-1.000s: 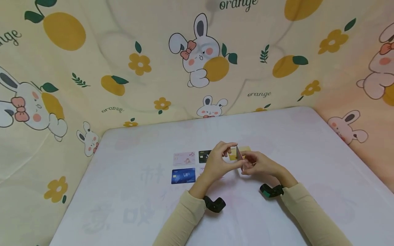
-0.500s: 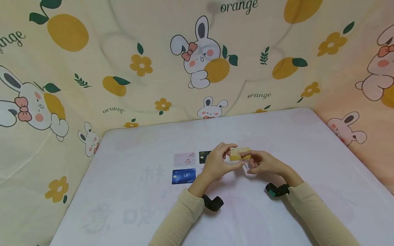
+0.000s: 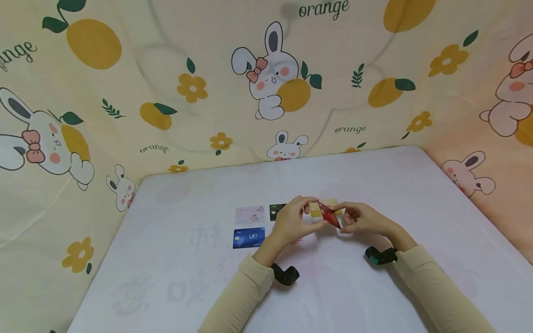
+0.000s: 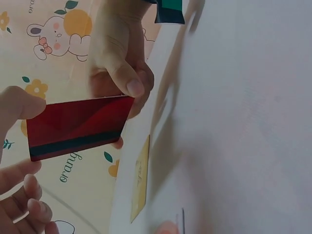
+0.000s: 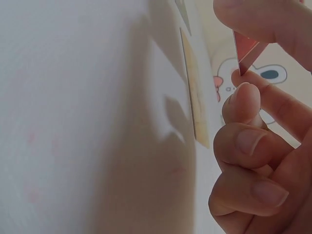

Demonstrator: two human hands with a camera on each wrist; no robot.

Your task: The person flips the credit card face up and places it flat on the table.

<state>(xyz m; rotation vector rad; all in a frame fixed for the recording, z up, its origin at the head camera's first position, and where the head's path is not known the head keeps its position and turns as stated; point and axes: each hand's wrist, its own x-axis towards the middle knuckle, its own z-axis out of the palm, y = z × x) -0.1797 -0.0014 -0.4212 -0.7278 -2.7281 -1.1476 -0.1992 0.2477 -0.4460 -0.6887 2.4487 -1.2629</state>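
Two hands meet over the middle of the white table (image 3: 416, 194), and you hold one red card (image 3: 330, 215) between them, lifted clear of the surface. Your left hand (image 3: 291, 222) pinches the card's far-left end between thumb and fingers; your right hand (image 3: 362, 219) pinches the opposite end, thumb on one face and fingertips behind. Both hands are clamped on the card.

From the head view, the card's long axis runs from upper left to lower right, slanting down toward your right hand, and it is turned so you see it as a narrow tilted sliver. The left wrist view shows its face plainly: a dark red card (image 4: 78, 126) with a dark stripe along one long edge, your right hand (image 4: 119, 58) gripping the end nearer the table, your left thumb on the other end. In the right wrist view only a corner of the card (image 5: 246, 51) shows, held by your fingers (image 5: 243, 105).

Just behind the held card, a yellow card (image 3: 322, 210) lies flat on the table. To your left of it sits a black card (image 3: 275, 211), partly hidden by your left hand, then a pink card (image 3: 249, 214). A blue card (image 3: 248, 237) marked VIP lies nearer you, below the pink one. These four lie flat, long edges running left to right.
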